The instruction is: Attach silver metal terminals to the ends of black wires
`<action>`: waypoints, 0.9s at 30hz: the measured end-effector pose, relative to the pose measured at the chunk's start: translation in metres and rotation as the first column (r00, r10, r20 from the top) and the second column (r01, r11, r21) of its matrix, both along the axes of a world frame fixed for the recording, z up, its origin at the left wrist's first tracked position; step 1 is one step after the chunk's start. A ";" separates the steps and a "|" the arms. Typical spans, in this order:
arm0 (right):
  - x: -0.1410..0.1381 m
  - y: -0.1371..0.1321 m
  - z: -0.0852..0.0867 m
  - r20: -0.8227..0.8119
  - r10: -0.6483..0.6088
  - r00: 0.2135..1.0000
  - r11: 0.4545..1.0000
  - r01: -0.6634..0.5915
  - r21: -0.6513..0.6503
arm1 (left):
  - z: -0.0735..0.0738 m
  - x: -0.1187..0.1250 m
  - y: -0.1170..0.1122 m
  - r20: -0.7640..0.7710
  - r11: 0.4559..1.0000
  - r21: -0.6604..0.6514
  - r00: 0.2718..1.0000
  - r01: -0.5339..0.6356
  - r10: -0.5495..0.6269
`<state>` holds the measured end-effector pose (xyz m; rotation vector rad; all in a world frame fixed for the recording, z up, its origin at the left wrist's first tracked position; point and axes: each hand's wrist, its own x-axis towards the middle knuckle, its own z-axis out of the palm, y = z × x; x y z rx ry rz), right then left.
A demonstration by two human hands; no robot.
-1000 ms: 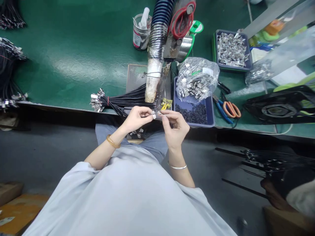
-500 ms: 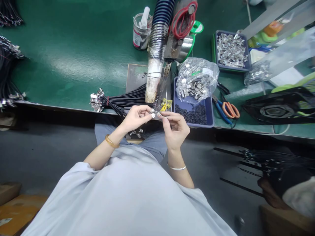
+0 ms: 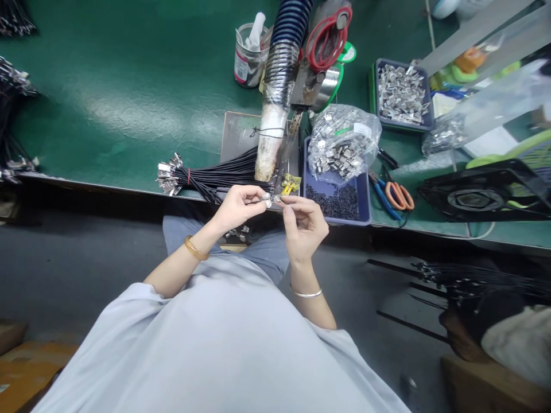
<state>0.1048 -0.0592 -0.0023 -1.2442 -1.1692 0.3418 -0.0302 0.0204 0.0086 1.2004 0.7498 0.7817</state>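
Note:
At the table's front edge, my left hand is closed in a pinch, white covers on its fingertips. What it grips is too small to make out. Close beside it, my right hand pinches a small silvery metal connector piece between thumb and forefinger. The fingertips of both hands nearly meet, just below the soldering iron clamped upright. Behind my left hand lies a bundle of black cables, tied with a red band, with metal connectors at its left end. A yellow piece sits behind my fingertips.
A fume hose comes down above my hands. To the right stand a blue tray of small black parts, a bag of metal connectors, pliers, orange-handled scissors and a bin of metal shells. A can stands behind.
The camera view has shifted slightly. Both hands keep nearly the same pinched pose, with the left thumb tip turned a little and the fingertips still close together.

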 end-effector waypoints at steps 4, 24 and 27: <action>0.001 0.002 -0.001 -0.035 0.017 0.999 1.000 -0.017 -0.018 | 0.003 -0.002 0.000 -0.023 0.998 0.019 0.998 0.065 -0.064; 0.011 0.022 -0.007 0.565 -0.151 0.812 0.972 0.016 0.236 | 0.001 0.014 -0.005 -0.113 0.959 0.122 0.957 -0.254 0.268; 0.011 0.023 -0.006 0.563 -0.149 0.813 0.969 0.006 0.248 | 0.004 0.014 -0.005 -0.107 0.954 0.130 0.953 -0.269 0.283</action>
